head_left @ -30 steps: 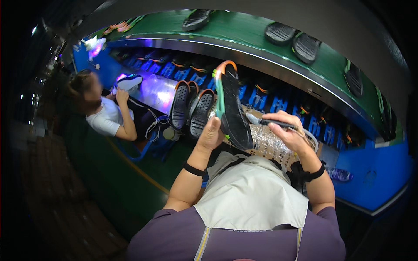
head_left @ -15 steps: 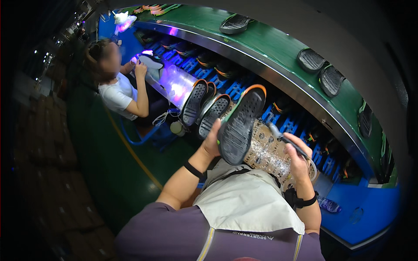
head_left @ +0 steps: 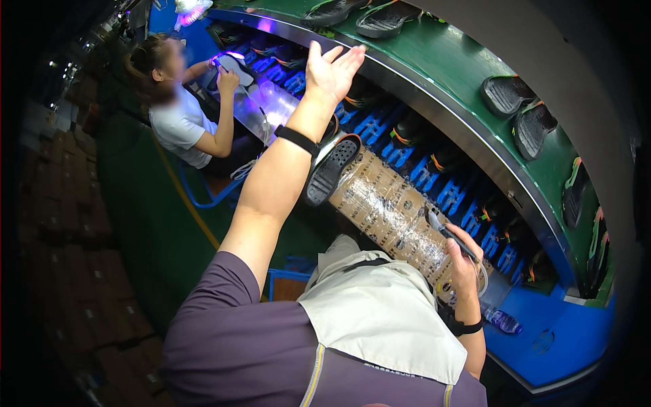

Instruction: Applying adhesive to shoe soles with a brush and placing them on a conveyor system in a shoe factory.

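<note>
My left hand reaches out over the edge of the green belt, palm up, with fingers spread and nothing in them. Just beyond its fingertips, two dark shoe soles, one sole and another sole, lie on the belt. A slim dark handheld tool with a grey tip is in the grip of my right hand, with a pale cord or hose by the wrist. Below my left forearm, a black perforated sole leans at the end of the taped brown work surface; others behind it are mostly hidden.
The green belt curves along the far side behind a metal edge, carrying more soles. Blue racks holding footwear run beneath it. At left, a co-worker handles a shoe part under purple light. A bottle lies at right.
My left hand has let go of the large orange-rimmed sole and stretched forward to the belt. Another sole now shows on the belt there. My right hand still holds the tool.
</note>
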`<control>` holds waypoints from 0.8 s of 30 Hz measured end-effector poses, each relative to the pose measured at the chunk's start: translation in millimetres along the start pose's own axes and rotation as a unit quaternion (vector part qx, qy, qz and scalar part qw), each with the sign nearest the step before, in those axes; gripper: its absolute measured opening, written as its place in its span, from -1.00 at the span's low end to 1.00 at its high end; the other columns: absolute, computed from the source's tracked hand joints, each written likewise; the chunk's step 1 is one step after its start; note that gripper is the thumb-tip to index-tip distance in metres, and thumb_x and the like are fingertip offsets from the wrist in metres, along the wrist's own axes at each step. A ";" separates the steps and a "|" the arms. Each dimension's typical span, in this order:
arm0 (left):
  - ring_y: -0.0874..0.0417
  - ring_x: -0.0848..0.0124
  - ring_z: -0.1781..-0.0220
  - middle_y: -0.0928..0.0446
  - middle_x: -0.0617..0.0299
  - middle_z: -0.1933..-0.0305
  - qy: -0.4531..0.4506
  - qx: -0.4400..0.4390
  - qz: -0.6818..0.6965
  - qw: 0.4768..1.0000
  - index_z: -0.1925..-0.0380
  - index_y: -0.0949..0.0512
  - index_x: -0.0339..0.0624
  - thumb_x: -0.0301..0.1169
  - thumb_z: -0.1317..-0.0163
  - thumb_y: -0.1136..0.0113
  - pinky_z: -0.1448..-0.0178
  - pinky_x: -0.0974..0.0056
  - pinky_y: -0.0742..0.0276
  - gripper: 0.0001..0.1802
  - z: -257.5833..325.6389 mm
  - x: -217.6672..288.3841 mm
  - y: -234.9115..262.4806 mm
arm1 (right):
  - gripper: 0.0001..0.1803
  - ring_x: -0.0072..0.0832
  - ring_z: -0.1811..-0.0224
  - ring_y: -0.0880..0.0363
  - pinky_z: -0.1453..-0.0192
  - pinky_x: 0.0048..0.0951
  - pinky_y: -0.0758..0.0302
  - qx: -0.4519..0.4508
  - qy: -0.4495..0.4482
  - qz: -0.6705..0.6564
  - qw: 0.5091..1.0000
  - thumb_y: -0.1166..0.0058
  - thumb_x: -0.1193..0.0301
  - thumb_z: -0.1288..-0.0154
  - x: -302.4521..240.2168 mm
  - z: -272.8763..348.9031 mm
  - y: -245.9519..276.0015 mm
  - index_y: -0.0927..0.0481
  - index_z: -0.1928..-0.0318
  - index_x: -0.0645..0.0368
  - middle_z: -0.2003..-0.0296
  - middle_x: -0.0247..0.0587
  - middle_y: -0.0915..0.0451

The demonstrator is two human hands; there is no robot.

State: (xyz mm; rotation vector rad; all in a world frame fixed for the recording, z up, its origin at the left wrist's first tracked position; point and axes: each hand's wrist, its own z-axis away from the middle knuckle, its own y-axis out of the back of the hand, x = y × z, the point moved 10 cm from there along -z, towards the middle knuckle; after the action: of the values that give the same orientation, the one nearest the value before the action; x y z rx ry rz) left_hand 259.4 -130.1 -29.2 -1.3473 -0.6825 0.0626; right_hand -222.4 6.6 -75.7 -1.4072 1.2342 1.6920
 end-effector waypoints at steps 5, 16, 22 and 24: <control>-0.80 0.03 -0.01 -0.72 -0.13 -0.09 -0.331 0.127 -0.480 0.802 -0.21 -0.58 -0.45 -0.08 -0.46 -0.26 -0.12 0.06 -0.72 -0.40 -6.7 84.5 23.8 | -0.66 -0.60 0.33 -0.63 0.21 -0.53 -0.55 0.013 -0.031 0.004 0.999 -0.28 0.38 -0.48 9.7 0.1 6.4 -0.72 -0.15 0.31 0.29 -0.27 -0.71; -0.54 -0.25 -0.36 -0.47 -0.42 -0.28 -0.311 0.061 -0.839 0.443 -0.52 -0.26 -0.30 0.02 -0.14 -0.49 -0.45 -0.14 -0.45 0.06 -136.0 111.6 -38.1 | -0.65 -0.59 0.29 -0.62 0.14 -0.51 -0.57 0.040 -0.091 0.030 0.995 -0.28 0.38 -0.50 26.4 -3.1 4.3 -0.72 -0.17 0.31 0.29 -0.29 -0.71; -0.76 -0.10 -0.09 -0.75 -0.11 -0.02 -0.405 -0.023 -0.864 0.299 -0.07 -0.71 -0.13 -0.09 -0.31 -0.31 -0.16 -0.05 -0.71 -0.55 -182.6 108.4 -56.2 | -0.63 -0.62 0.32 -0.60 0.21 -0.54 -0.52 0.051 -0.119 0.049 0.990 -0.28 0.35 -0.49 34.3 -3.3 -0.4 -0.72 -0.18 0.30 0.31 -0.31 -0.70; -0.77 -0.10 -0.05 -0.75 -0.10 -0.02 -0.370 -0.005 -0.853 0.369 -0.06 -0.71 -0.16 -0.09 -0.28 -0.37 -0.13 -0.05 -0.72 -0.53 -173.6 100.3 -65.7 | -0.63 -0.62 0.32 -0.60 0.21 -0.53 -0.52 0.041 -0.136 0.063 0.988 -0.28 0.35 -0.49 37.1 -6.1 -7.5 -0.72 -0.18 0.30 0.32 -0.30 -0.70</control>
State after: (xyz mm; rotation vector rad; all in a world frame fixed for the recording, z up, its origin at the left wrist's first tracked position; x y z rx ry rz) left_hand 402.4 -255.8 61.6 0.1284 -2.5647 -1.0914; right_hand -222.7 0.0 -113.5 -1.0293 1.2417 1.8263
